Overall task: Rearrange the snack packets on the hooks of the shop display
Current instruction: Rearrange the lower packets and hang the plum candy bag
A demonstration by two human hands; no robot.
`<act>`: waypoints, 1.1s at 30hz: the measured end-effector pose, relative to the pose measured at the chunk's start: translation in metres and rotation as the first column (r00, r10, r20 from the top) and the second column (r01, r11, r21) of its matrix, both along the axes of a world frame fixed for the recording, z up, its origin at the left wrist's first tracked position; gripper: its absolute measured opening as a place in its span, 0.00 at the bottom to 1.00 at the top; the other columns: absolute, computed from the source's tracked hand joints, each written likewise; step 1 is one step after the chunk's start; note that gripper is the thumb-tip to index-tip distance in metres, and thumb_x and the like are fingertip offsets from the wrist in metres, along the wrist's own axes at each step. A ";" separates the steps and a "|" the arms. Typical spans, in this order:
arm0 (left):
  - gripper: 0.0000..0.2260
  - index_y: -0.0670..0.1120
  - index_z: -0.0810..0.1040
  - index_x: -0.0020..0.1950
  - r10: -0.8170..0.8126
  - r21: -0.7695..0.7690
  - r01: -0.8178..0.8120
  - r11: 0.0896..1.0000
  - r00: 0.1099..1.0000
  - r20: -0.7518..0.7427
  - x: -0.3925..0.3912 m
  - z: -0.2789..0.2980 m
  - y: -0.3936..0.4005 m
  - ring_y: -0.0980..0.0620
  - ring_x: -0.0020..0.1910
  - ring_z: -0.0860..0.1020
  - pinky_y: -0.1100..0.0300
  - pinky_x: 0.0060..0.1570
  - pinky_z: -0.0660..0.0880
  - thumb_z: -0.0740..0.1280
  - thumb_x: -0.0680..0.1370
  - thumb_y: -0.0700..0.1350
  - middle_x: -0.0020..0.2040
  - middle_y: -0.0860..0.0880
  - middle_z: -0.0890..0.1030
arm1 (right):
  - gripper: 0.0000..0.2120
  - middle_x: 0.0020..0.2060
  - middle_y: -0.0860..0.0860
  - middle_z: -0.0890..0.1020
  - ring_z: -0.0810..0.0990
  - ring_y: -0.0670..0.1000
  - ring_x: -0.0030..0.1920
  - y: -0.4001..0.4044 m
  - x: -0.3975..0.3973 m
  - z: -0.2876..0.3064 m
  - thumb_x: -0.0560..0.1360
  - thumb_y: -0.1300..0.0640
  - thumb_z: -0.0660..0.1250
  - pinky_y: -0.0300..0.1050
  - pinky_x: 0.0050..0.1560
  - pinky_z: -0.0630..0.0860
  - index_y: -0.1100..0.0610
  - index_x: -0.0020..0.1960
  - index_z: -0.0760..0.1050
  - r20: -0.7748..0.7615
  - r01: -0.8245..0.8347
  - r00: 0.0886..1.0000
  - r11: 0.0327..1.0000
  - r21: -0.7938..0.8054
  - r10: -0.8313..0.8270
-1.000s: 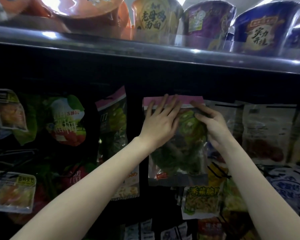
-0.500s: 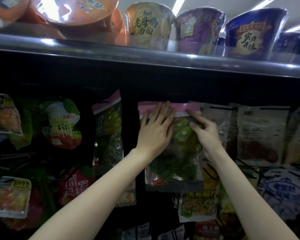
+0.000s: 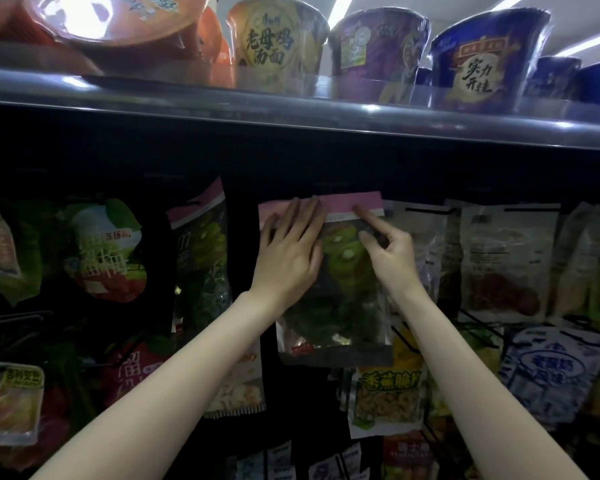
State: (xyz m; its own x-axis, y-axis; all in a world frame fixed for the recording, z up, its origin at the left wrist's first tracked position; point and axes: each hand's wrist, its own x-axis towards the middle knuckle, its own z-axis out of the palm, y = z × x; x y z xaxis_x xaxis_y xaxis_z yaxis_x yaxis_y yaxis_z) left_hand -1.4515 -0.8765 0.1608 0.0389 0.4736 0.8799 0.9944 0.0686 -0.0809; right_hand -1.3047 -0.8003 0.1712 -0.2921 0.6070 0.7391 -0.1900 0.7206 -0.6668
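Observation:
A kiwi-slice packet (image 3: 343, 258) with a pink header hangs in the top row of the shop display, straight ahead of me. My left hand (image 3: 288, 251) lies flat on its upper left, straight fingers reaching onto the header. My right hand (image 3: 392, 258) is at its upper right: the index finger stretches up and touches the header, the other fingers are curled in front of the packet. The hook behind the header is hidden. A second kiwi packet (image 3: 198, 244) hangs turned sideways just to the left.
A metal shelf edge (image 3: 291, 116) runs just above, loaded with instant noodle cups (image 3: 278, 43). Clear packets (image 3: 506, 258) hang to the right, a banana-chip packet (image 3: 385, 396) below, green and red packets (image 3: 104, 251) to the left. Bare wire hooks (image 3: 14, 323) jut out at lower left.
My right hand went from spread fingers on the packet to one pointing index finger with the rest curled. My left hand stayed flat on the packet. The view tilted up slightly.

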 end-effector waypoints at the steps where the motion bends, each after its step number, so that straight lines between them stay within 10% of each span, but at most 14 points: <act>1: 0.23 0.46 0.65 0.73 0.005 -0.015 -0.005 1.000 1.000 -0.006 0.000 0.002 0.002 0.45 0.72 0.63 0.46 0.67 0.61 0.50 0.79 0.49 0.73 0.47 0.66 | 0.17 0.64 0.50 0.75 0.70 0.49 0.68 0.002 -0.001 -0.001 0.78 0.64 0.61 0.53 0.67 0.70 0.48 0.63 0.73 0.003 -0.022 1.000 0.999 -0.025 0.022; 16: 0.24 0.54 0.45 0.77 0.257 -0.430 -0.253 0.867 0.965 -0.051 -0.026 -0.007 -0.002 0.49 0.76 0.43 0.49 0.72 0.40 0.40 0.81 0.57 0.78 0.48 0.43 | 0.17 0.67 0.52 0.72 0.69 0.52 0.68 0.031 -0.042 -0.016 0.79 0.64 0.58 0.42 0.63 0.72 0.48 0.62 0.75 0.055 0.070 0.997 0.980 -0.187 -0.061; 21: 0.21 0.43 0.71 0.68 0.172 -0.273 -0.190 0.943 0.981 -0.086 -0.046 -0.013 -0.027 0.42 0.71 0.64 0.46 0.70 0.54 0.54 0.77 0.47 0.70 0.41 0.69 | 0.27 0.72 0.57 0.57 0.56 0.61 0.72 0.033 -0.058 -0.012 0.76 0.66 0.60 0.55 0.70 0.60 0.47 0.71 0.65 0.410 0.434 0.821 0.901 0.006 -0.398; 23: 0.20 0.43 0.77 0.62 0.112 -0.150 -0.122 0.981 0.991 -0.074 -0.053 -0.015 -0.043 0.42 0.67 0.69 0.46 0.67 0.60 0.54 0.74 0.46 0.65 0.42 0.75 | 0.24 0.73 0.58 0.53 0.50 0.59 0.74 0.004 -0.060 -0.017 0.75 0.65 0.62 0.51 0.73 0.51 0.52 0.69 0.67 0.305 0.529 0.793 0.845 0.082 -0.527; 27: 0.22 0.44 0.69 0.68 0.131 -0.105 -0.117 0.988 0.982 0.136 -0.087 -0.044 -0.086 0.45 0.67 0.66 0.45 0.63 0.64 0.56 0.73 0.45 0.67 0.42 0.71 | 0.19 0.66 0.56 0.65 0.63 0.54 0.69 -0.060 -0.077 -0.038 0.78 0.60 0.62 0.25 0.57 0.54 0.58 0.68 0.67 0.230 0.184 0.950 0.974 0.134 -0.211; 33: 0.28 0.48 0.55 0.76 0.359 -0.325 -0.264 0.908 0.890 0.282 -0.137 -0.074 -0.140 0.46 0.73 0.58 0.51 0.69 0.55 0.61 0.77 0.41 0.74 0.47 0.61 | 0.38 0.74 0.49 0.59 0.62 0.52 0.72 -0.093 -0.137 -0.041 0.76 0.52 0.67 0.46 0.65 0.64 0.46 0.76 0.46 0.411 -0.103 0.901 0.988 -0.113 0.140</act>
State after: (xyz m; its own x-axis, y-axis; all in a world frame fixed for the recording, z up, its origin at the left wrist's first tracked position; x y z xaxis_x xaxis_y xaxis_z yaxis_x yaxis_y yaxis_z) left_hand -1.5883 -1.0167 0.0865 -0.4184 0.6329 0.6515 0.8967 0.4021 0.1852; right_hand -1.4413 -0.8937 0.1300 -0.6370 0.6027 0.4805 0.0361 0.6460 -0.7625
